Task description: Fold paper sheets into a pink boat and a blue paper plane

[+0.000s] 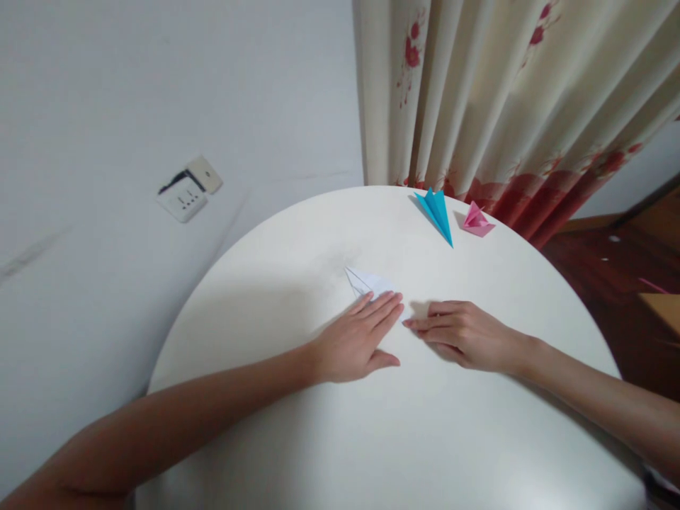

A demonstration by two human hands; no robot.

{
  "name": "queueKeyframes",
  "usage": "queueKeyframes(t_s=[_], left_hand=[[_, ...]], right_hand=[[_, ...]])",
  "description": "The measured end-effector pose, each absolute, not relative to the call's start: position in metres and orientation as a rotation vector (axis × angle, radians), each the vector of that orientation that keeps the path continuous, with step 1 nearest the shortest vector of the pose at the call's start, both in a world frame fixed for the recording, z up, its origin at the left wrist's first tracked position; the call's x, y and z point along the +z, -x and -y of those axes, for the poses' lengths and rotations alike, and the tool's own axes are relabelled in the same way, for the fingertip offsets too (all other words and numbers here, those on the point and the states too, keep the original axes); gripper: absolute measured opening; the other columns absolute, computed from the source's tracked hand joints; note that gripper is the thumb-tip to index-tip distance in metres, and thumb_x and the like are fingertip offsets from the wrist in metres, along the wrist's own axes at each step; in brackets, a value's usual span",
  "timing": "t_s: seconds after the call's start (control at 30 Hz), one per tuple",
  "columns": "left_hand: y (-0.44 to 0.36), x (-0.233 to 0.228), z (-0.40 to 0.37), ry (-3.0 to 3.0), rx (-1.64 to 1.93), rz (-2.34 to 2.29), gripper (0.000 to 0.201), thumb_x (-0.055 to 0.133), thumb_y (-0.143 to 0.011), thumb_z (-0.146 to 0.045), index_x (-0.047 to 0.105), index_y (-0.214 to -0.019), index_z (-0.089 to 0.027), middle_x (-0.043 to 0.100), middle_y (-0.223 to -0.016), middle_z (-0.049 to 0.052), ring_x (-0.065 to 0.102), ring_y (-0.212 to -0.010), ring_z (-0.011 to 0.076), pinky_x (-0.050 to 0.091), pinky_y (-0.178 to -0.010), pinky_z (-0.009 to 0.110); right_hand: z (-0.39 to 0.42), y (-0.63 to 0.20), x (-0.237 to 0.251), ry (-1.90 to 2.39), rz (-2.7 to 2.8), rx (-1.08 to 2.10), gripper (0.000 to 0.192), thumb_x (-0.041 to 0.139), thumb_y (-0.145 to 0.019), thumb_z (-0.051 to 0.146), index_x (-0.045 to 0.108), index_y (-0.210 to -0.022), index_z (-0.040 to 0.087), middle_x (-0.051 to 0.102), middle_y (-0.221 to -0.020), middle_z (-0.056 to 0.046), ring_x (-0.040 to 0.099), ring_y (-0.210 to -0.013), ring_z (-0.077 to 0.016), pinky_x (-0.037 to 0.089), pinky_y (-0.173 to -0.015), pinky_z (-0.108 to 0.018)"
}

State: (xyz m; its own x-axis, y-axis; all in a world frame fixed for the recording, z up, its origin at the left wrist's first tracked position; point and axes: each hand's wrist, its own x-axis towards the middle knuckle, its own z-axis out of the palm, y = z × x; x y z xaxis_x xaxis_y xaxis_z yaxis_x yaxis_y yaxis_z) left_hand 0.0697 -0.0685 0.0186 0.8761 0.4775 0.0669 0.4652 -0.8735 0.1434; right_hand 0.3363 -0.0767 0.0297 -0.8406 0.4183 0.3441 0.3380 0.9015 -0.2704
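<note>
A small white sheet of folded paper lies near the middle of the table, its pointed end toward the far left and a folded flap along that side. Flat across its near part rests my left hand, fingers stretched out and thumb apart, hiding some of the paper. My right hand is at the paper's near right corner, with bent fingers drawn together and the fingertips on that corner. The thumb of this hand is partly tucked underneath.
The round white table stands against a wall with a socket. Near its far edge lie a blue paper plane and a pink folded paper piece. A flowered curtain hangs behind them.
</note>
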Motion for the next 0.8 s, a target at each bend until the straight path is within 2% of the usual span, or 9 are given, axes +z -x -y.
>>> queueKeyframes(t_s=[0.27, 0.43, 0.47, 0.53, 0.6, 0.63, 0.7, 0.8], left_hand=[[-0.056, 0.015, 0.055, -2.886, 0.11, -0.777, 0.088, 0.045, -0.095, -0.066, 0.013, -0.159, -0.014, 0.015, -0.165, 0.016, 0.01, -0.154, 0.0266, 0.006, -0.124, 0.045], [-0.04, 0.013, 0.041, -2.771, 0.205, -0.78, 0.076, 0.047, -0.1, -0.051, 0.013, -0.159, -0.018, 0.02, -0.165, 0.014, 0.017, -0.153, 0.0265, 0.012, -0.124, 0.045], [-0.038, 0.012, 0.038, -2.706, 0.282, -0.836, 0.071, 0.045, -0.101, -0.045, 0.015, -0.159, -0.017, 0.024, -0.163, 0.015, 0.022, -0.152, 0.0257, 0.017, -0.123, 0.043], [-0.036, 0.011, 0.029, -2.536, 0.487, -1.005, 0.057, 0.044, -0.102, -0.036, 0.03, -0.153, -0.015, 0.041, -0.154, 0.016, 0.039, -0.143, 0.0243, 0.029, -0.118, 0.039], [-0.038, 0.009, 0.02, -2.399, 0.654, -1.121, 0.039, 0.05, -0.1, -0.032, 0.054, -0.135, -0.016, 0.059, -0.135, 0.014, 0.053, -0.127, 0.0242, 0.038, -0.11, 0.038], [-0.04, 0.008, 0.016, -2.379, 0.695, -1.126, 0.032, 0.056, -0.097, -0.031, 0.061, -0.125, -0.017, 0.063, -0.125, 0.012, 0.057, -0.119, 0.0239, 0.041, -0.106, 0.038], [-0.044, 0.007, 0.01, -2.385, 0.704, -1.115, 0.019, 0.065, -0.091, -0.031, 0.068, -0.106, -0.02, 0.065, -0.112, 0.007, 0.058, -0.11, 0.023, 0.042, -0.102, 0.039], [-0.05, 0.006, 0.006, -2.37, 0.663, -1.198, 0.008, 0.074, -0.085, -0.029, 0.072, -0.088, -0.023, 0.064, -0.104, 0.003, 0.056, -0.104, 0.0222, 0.04, -0.099, 0.04]], right_hand=[[0.079, -0.336, 0.032, 0.616, 2.699, 0.32, 0.027, 0.05, -0.097, 0.014, 0.069, -0.116, 0.015, 0.072, -0.12, -0.013, 0.066, -0.105, -0.0232, 0.056, -0.089, -0.039], [0.078, -0.336, 0.032, 0.583, 2.689, 0.324, 0.025, 0.051, -0.096, 0.013, 0.071, -0.111, 0.016, 0.073, -0.119, -0.011, 0.065, -0.107, -0.0232, 0.056, -0.091, -0.04], [0.078, -0.335, 0.032, 0.589, 2.69, 0.329, 0.024, 0.051, -0.096, 0.013, 0.071, -0.11, 0.016, 0.073, -0.119, -0.011, 0.065, -0.106, -0.0229, 0.055, -0.091, -0.039], [0.078, -0.335, 0.032, 0.599, 2.693, 0.338, 0.023, 0.05, -0.097, 0.013, 0.071, -0.107, 0.016, 0.073, -0.117, -0.011, 0.066, -0.103, -0.0222, 0.055, -0.09, -0.039], [0.078, -0.335, 0.032, 0.596, 2.695, 0.329, 0.023, 0.05, -0.097, 0.013, 0.071, -0.104, 0.016, 0.074, -0.116, -0.011, 0.066, -0.099, -0.0216, 0.055, -0.089, -0.038], [0.078, -0.336, 0.031, 0.592, 2.695, 0.321, 0.022, 0.05, -0.096, 0.013, 0.071, -0.103, 0.017, 0.074, -0.116, -0.011, 0.067, -0.098, -0.0216, 0.055, -0.088, -0.038], [0.077, -0.336, 0.03, 0.589, 2.691, 0.313, 0.022, 0.05, -0.096, 0.013, 0.071, -0.103, 0.017, 0.074, -0.116, -0.011, 0.067, -0.099, -0.0216, 0.055, -0.088, -0.038], [0.077, -0.336, 0.03, 0.583, 2.687, 0.316, 0.022, 0.05, -0.096, 0.013, 0.071, -0.104, 0.017, 0.074, -0.115, -0.01, 0.067, -0.101, -0.0215, 0.055, -0.09, -0.038]])
